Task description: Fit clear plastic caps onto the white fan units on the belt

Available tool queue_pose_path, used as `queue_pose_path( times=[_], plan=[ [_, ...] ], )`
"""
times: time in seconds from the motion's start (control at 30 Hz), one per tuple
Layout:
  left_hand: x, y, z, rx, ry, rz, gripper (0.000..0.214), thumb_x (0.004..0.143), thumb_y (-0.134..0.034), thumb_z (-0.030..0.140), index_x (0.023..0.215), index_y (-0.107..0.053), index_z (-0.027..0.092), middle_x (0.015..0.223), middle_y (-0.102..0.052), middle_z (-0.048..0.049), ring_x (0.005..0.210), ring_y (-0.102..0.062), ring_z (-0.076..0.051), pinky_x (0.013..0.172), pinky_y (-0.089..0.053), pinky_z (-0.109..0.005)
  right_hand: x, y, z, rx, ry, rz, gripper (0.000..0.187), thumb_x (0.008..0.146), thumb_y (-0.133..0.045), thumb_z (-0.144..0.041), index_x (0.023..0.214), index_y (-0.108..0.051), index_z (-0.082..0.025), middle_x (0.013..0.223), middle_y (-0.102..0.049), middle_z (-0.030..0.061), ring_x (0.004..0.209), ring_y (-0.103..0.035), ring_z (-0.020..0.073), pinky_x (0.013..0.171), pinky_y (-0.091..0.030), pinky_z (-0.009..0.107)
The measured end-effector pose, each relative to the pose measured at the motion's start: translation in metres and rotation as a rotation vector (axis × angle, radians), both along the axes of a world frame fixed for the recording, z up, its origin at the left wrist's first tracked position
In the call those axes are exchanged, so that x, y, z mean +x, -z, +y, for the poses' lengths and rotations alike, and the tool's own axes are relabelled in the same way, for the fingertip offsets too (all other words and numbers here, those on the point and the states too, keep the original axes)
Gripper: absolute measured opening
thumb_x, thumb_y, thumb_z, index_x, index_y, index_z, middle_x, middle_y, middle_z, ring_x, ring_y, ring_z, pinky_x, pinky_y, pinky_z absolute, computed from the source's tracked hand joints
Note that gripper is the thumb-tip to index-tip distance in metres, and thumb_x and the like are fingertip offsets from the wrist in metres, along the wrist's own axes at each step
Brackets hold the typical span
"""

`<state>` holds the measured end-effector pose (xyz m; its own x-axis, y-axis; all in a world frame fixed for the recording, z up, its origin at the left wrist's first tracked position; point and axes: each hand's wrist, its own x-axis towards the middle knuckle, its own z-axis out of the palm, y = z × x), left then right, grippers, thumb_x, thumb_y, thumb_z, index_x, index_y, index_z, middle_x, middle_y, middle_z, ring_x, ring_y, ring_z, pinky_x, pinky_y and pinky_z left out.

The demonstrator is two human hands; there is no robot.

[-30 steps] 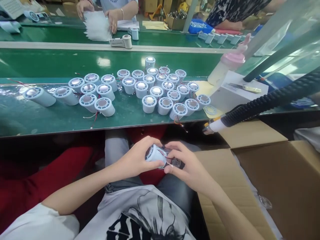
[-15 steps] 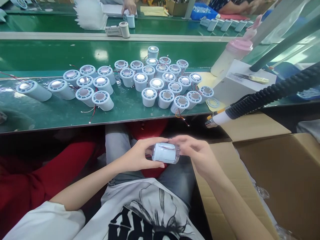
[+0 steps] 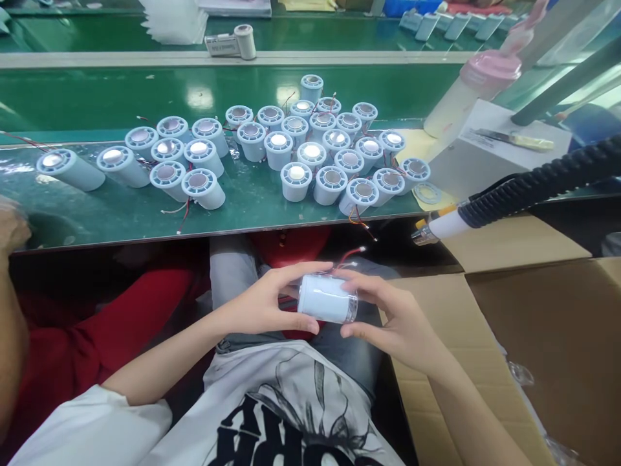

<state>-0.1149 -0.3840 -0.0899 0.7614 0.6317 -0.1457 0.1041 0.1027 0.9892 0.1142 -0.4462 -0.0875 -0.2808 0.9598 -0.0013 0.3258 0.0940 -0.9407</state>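
Above my lap, a light-blue cylinder (image 3: 324, 299) lies on its side in a loose clear plastic sleeve that juts past its right end. A red wire (image 3: 350, 254) with a small white plug sticks up behind it. My left hand (image 3: 272, 303) grips the cylinder's left end, thumb below and fingers over the top. On the right end, my right hand (image 3: 388, 309) has its fingertips on the film at the top and its thumb along the bottom edge. Several similar light-blue cylinders (image 3: 297, 183) stand on the green bench ahead, some trailing thin wires.
A heat-gun-like nozzle on a black corrugated hose (image 3: 543, 178) reaches in from the right, above an open cardboard box (image 3: 436, 362). A pink-topped bottle (image 3: 466, 90) and a knife (image 3: 517, 139) sit nearby. Another person's hand (image 3: 12, 226) is at the left edge.
My right hand has closed onto the cylinder's right end. The cylinder has turned, and its red wire now shows behind it. Another person's arm has come in at the left.
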Motion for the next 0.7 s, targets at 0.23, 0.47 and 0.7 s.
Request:
queue_pose_path(
  times=[0.23,0.47,0.7],
  plan=[
    [-0.0032,0.0006,-0.0005,0.143,0.009,-0.025,0.077,0.067,-0.079,0.025,0.135,-0.046,0.032,0.142,-0.048,-0.0076,0.128,-0.049,-0.026,0.102,-0.045,-0.037,-0.0002,-0.0035,0.0002,-0.112,0.006,0.157,0.043,0.073,-0.076,-0.029,0.111,-0.055,-0.025,0.118,-0.062,0.0058,0.108,-0.062,0.0226,0.088,-0.057,0.034],
    [-0.0043,0.0000,0.0018,0.261,0.021,-0.030,0.075,0.067,-0.079,0.025,0.135,-0.047,0.031,0.138,-0.052,-0.0077,0.126,-0.050,-0.027,0.101,-0.045,-0.037,-0.0031,-0.0063,0.0013,-0.211,0.029,0.248,0.044,0.073,-0.076,-0.035,0.109,-0.054,-0.025,0.111,-0.062,0.0056,0.101,-0.063,0.0206,0.081,-0.058,0.032],
    [-0.0058,0.0026,0.0022,0.343,0.044,-0.040,0.078,0.067,-0.079,0.026,0.136,-0.044,0.029,0.139,-0.051,-0.0099,0.127,-0.049,-0.027,0.104,-0.043,-0.039,-0.0037,-0.0072,0.0011,-0.353,0.044,0.334,0.043,0.074,-0.075,-0.037,0.108,-0.053,-0.023,0.103,-0.063,0.0047,0.085,-0.063,0.0141,0.072,-0.055,0.023]
  ],
)
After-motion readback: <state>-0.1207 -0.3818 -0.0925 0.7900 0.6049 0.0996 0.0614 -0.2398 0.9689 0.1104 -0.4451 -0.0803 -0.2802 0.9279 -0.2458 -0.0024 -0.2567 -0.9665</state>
